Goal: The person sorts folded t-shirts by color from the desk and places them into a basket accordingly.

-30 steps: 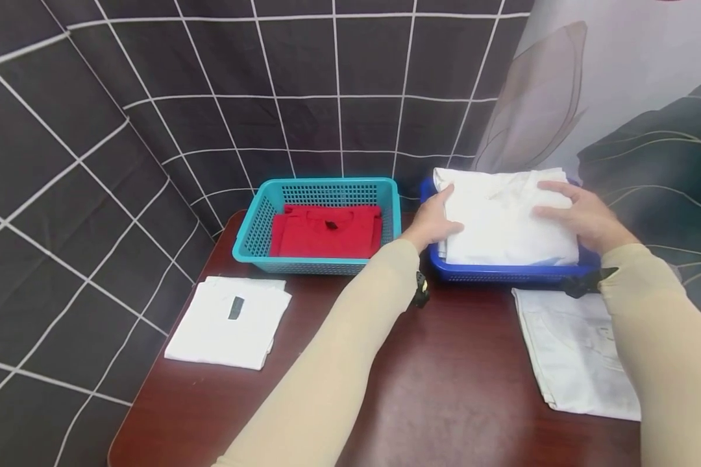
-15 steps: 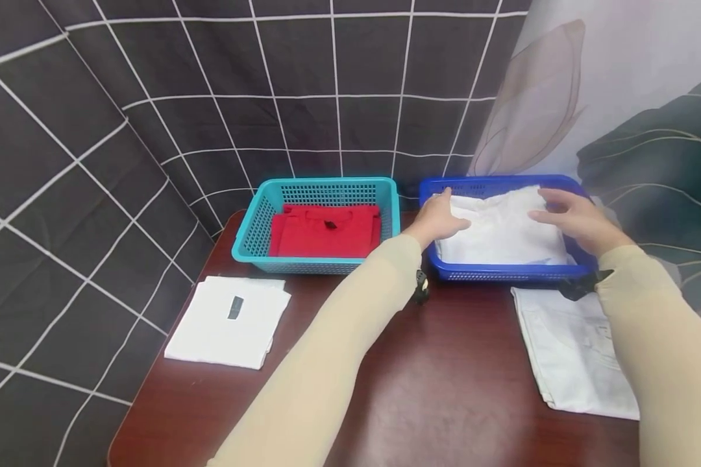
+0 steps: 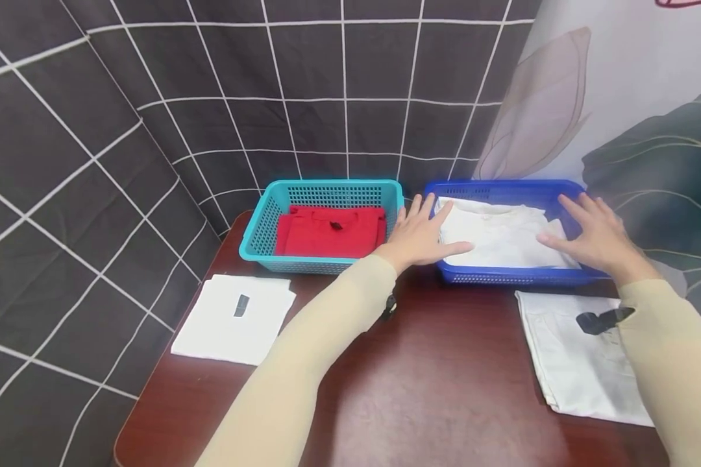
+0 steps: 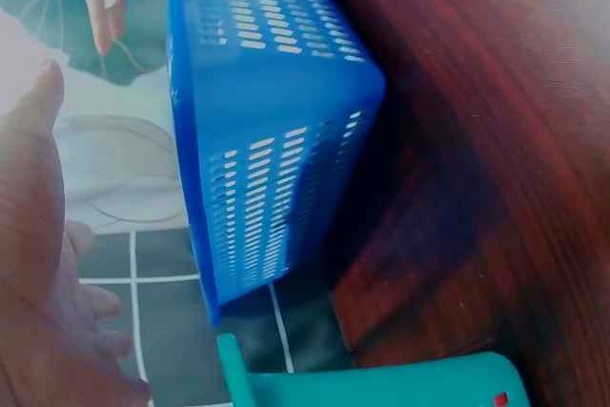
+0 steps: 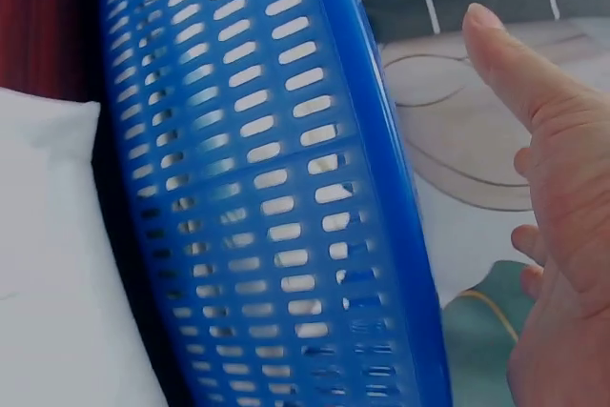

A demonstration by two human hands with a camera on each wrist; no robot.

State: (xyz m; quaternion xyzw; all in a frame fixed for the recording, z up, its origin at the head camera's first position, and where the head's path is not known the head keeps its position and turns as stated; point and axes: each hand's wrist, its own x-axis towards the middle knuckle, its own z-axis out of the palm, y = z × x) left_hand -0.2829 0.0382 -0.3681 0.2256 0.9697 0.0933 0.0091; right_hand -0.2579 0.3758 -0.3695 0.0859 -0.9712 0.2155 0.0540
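Observation:
Inside the blue basket (image 3: pixel 516 277) lies a white folded garment (image 3: pixel 496 240). My left hand (image 3: pixel 416 237) is spread above the basket's left side, between it and the teal basket. Over the right side is my right hand (image 3: pixel 600 239), fingers apart and thumb pointing inward. Neither hand holds anything. From the left wrist view, the left hand (image 4: pixel 43 264) shows beside the blue rim with its fingers loose. In the right wrist view the right hand (image 5: pixel 562 178) stands off the perforated basket wall (image 5: pixel 257 159), thumb extended.
The teal basket (image 3: pixel 315 263) at the back holds folded red shirts (image 3: pixel 333 239). A white folded garment with a dark patch (image 3: pixel 228 331) lies at the left table edge. Another white folded garment (image 3: pixel 584 370) lies at the right, partly under the right forearm. Dark grid-patterned cloth (image 3: pixel 304 65) hangs behind.
The white garment that both hands held over the blue basket has gone down into it. Both hands have let go and spread apart, the left moving left and the right moving right.

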